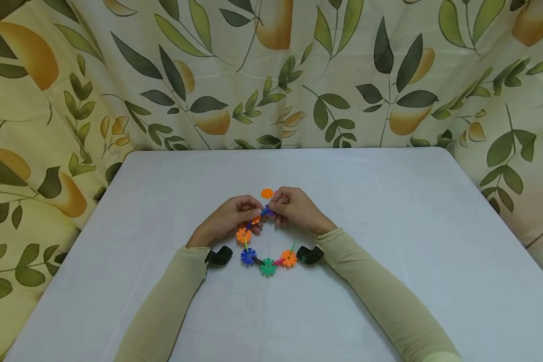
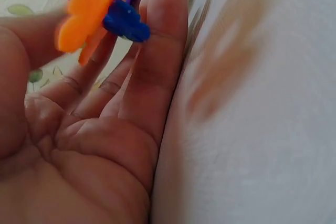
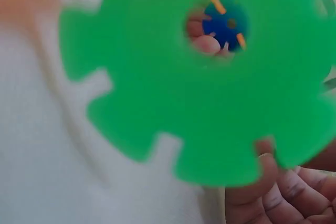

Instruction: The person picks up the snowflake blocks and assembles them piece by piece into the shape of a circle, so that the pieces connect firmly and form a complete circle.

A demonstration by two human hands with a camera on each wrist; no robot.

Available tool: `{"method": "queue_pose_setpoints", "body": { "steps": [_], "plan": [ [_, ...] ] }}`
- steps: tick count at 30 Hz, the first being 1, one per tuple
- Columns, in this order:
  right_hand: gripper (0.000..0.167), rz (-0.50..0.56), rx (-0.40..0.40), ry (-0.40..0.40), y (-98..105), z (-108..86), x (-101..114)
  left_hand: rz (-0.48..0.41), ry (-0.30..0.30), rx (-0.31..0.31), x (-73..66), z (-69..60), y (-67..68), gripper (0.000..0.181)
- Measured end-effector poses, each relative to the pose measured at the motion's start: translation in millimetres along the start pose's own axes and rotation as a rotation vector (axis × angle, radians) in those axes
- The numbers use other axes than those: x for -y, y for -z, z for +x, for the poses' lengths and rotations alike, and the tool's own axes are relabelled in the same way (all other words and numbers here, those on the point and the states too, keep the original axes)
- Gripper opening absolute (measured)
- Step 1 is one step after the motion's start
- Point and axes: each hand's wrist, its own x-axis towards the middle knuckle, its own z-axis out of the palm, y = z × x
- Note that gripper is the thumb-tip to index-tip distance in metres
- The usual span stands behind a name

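Note:
A curved chain of small notched plastic discs hangs together below and between the hands. My left hand (image 1: pixel 233 213) pinches its upper left end, near an orange disc (image 1: pixel 256 220). Facing it, my right hand (image 1: pixel 298 207) pinches a blue-purple piece (image 1: pixel 269 211) at the same end; the fingers partly hide the joint. Down the chain follow an orange disc (image 1: pixel 243 235), a blue disc (image 1: pixel 248 256), a green disc (image 1: pixel 268 267) and another orange disc (image 1: pixel 288 258). In the left wrist view an orange disc (image 2: pixel 97 9) and a blue disc (image 2: pixel 126 20) show. A blurred green disc (image 3: pixel 210 114) fills the right wrist view.
Just beyond the fingertips is an orange disc (image 1: pixel 267 193); whether it is joined on cannot be told. Black wrist cameras (image 1: pixel 219 255) sit at both cuffs. The white-covered table (image 1: pixel 366 186) ends at a leaf-patterned curtain (image 1: pixel 253 100).

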Motion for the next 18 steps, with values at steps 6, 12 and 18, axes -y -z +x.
{"method": "queue_pose_setpoints", "body": {
  "steps": [6,12,18],
  "plan": [
    [0.017,-0.073,0.034,0.031,4.0,2.4,2.9,-0.029,0.016,0.003,1.4,-1.1,2.5,0.023],
    [0.023,-0.157,-0.008,0.061,13.1,3.8,6.9,-0.049,0.016,0.003,2.1,-1.9,3.2,0.024],
    [0.022,-0.271,-0.073,0.072,19.1,9.6,9.9,-0.054,0.024,-0.002,2.0,-0.4,2.7,0.027]
  ]
}}
